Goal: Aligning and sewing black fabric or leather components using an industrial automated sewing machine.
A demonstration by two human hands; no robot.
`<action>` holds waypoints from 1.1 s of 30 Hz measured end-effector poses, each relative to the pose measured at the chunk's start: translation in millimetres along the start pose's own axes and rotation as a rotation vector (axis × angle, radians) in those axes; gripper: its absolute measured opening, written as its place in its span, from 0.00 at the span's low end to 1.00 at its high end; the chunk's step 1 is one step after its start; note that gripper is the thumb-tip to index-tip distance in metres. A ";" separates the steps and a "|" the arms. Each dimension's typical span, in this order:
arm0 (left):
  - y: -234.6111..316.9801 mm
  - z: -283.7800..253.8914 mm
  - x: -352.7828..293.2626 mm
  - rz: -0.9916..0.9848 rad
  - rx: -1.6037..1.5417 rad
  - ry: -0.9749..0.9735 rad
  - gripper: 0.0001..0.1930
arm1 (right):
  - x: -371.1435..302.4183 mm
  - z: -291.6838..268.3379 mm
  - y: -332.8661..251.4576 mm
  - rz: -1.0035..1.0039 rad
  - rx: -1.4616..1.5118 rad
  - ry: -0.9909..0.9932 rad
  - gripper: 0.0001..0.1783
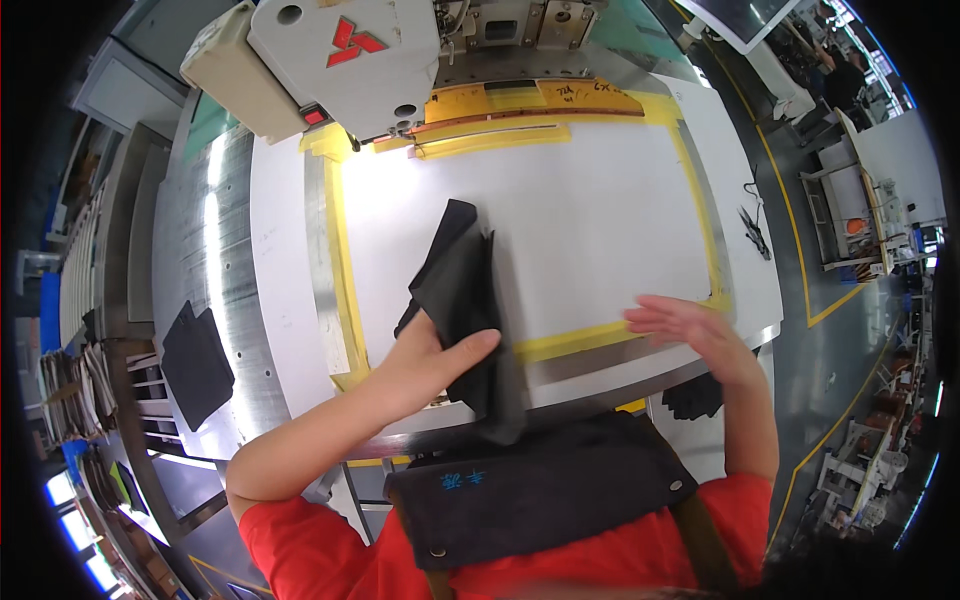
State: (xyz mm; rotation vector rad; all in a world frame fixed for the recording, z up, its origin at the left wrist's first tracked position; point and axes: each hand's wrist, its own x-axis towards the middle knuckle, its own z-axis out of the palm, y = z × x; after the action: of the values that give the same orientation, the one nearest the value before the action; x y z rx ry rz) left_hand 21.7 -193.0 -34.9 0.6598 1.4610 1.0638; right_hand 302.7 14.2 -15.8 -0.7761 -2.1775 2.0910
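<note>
My left hand (430,372) is closed round a folded piece of black fabric (462,290), thumb on top. The cloth is bunched and stands partly raised over the white work surface (600,230); its lower end hangs near the front edge. To the right, my right hand (690,328) is open over the front right corner of the yellow tape border, fingers stretched out and touching no cloth. At the back stands the white head of a sewing machine (350,60), beside a yellow-taped clamp bar (540,100).
On the metal table at left lies another black fabric piece (197,362). More black pieces (693,397) sit low at the right, below the table edge. A small dark tool with thread (755,232) lies on the right side. A screen (740,18) stands at the back right.
</note>
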 end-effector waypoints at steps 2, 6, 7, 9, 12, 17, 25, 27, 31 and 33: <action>2.7 10.5 -0.6 -0.026 -0.165 -0.159 0.35 | 53.0 20.9 10.9 0.227 0.244 -0.189 0.43; -0.7 -2.1 -9.2 0.501 0.753 -0.141 0.34 | 94.9 26.8 -5.5 0.296 0.329 -0.148 0.42; -10.2 -5.0 -8.7 0.625 1.076 0.000 0.35 | 100.2 25.4 -11.5 0.291 0.289 -0.154 0.38; -26.3 -6.7 -6.8 0.624 1.189 0.068 0.35 | 113.7 20.9 -18.6 0.321 0.302 -0.206 0.36; -33.2 3.3 -14.6 0.581 1.366 0.150 0.36 | 132.1 30.1 -20.3 0.243 -0.073 -0.181 0.33; -28.4 14.7 -37.4 0.628 1.383 0.133 0.28 | 145.2 50.2 -18.7 -0.008 -0.548 -0.189 0.32; -37.4 -64.4 -74.4 0.588 1.134 0.829 0.11 | 141.1 56.7 -61.9 -0.088 -0.852 -0.406 0.22; -61.2 -119.8 -102.3 0.223 1.127 1.276 0.13 | 152.1 43.5 -79.7 0.095 -0.981 -0.353 0.22; -110.2 -208.0 -155.0 -0.120 0.818 1.424 0.25 | 190.9 -5.6 -56.0 0.047 -0.629 -0.136 0.13; -98.4 -217.5 -160.4 -0.147 0.740 1.313 0.21 | 205.0 0.6 -51.0 -0.015 -0.536 -0.152 0.11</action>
State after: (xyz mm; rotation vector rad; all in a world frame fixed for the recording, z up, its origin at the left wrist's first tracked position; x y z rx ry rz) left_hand -142.1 -427.7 -63.2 0.2699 3.0678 0.7945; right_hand 106.0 89.6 -32.7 -0.6288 -2.8637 1.6099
